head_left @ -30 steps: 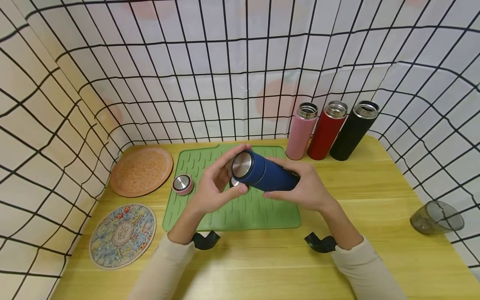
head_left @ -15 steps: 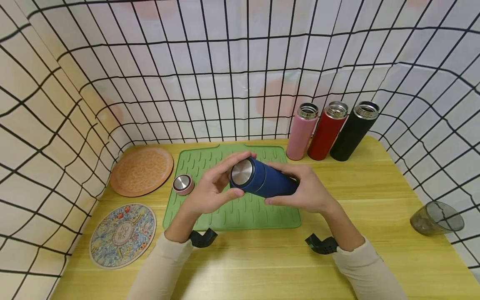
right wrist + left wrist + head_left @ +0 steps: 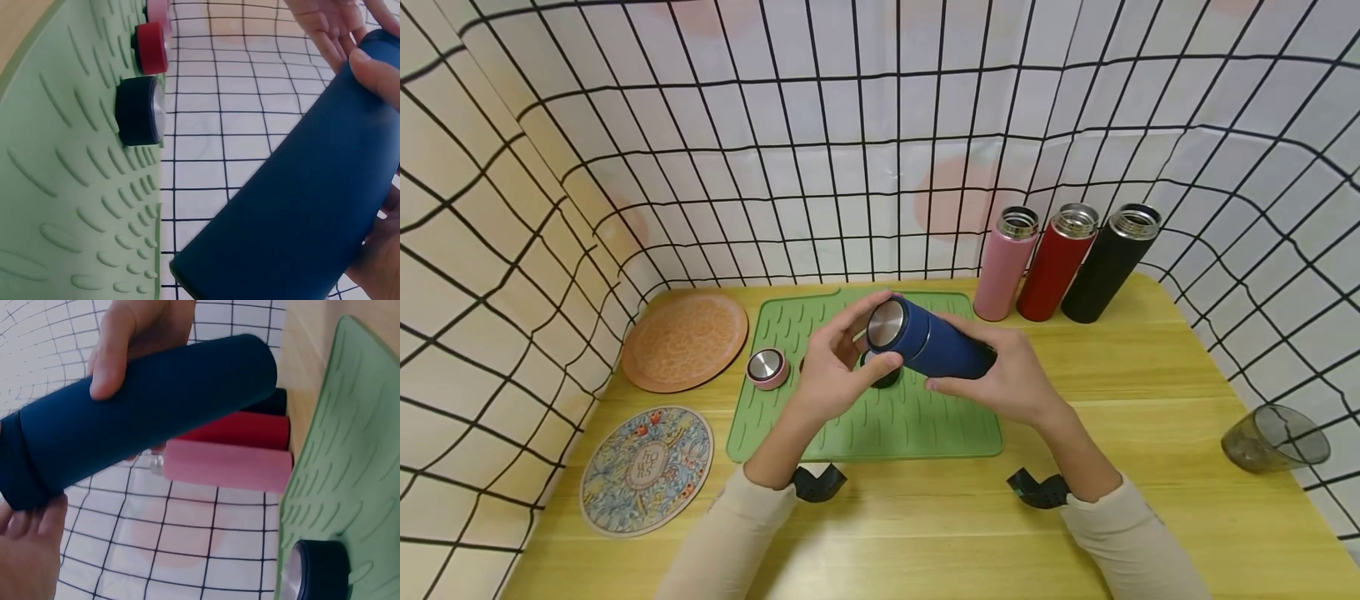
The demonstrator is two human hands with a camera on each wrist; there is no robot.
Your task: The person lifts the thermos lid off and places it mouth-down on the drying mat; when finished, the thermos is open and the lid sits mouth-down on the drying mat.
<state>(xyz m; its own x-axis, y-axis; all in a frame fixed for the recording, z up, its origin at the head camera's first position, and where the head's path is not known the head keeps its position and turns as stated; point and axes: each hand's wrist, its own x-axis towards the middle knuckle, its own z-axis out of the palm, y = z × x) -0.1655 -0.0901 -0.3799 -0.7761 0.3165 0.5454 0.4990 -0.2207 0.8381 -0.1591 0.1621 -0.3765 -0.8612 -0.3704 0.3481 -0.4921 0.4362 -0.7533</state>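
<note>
A blue thermos (image 3: pixel 955 346) with a steel-topped lid (image 3: pixel 887 325) is held tilted above the green ribbed mat, its lid end toward the left. My left hand (image 3: pixel 831 371) has thumb and fingers around that lid. Around the lower body, my right hand (image 3: pixel 1011 375) grips with the thumb in front and fingers behind. In the left wrist view the thermos body (image 3: pixel 156 406) spans between both hands. On the mat below sit a pink lid (image 3: pixel 767 368), a black lid (image 3: pixel 886 377) partly behind the left thumb, and a red lid (image 3: pixel 151 48), mostly hidden in the head view.
Lidless pink (image 3: pixel 1006 267), red (image 3: pixel 1054 267) and black (image 3: pixel 1108 271) thermoses stand at the back right. The green mat (image 3: pixel 925 433) lies mid-table. An orange round mat (image 3: pixel 685 342) and a patterned round mat (image 3: pixel 647 471) lie left; a grey glass (image 3: pixel 1273 437) is far right.
The thermos dips slightly, then rises back up, still held by both hands. The black lid below, hidden half a second ago, shows again.
</note>
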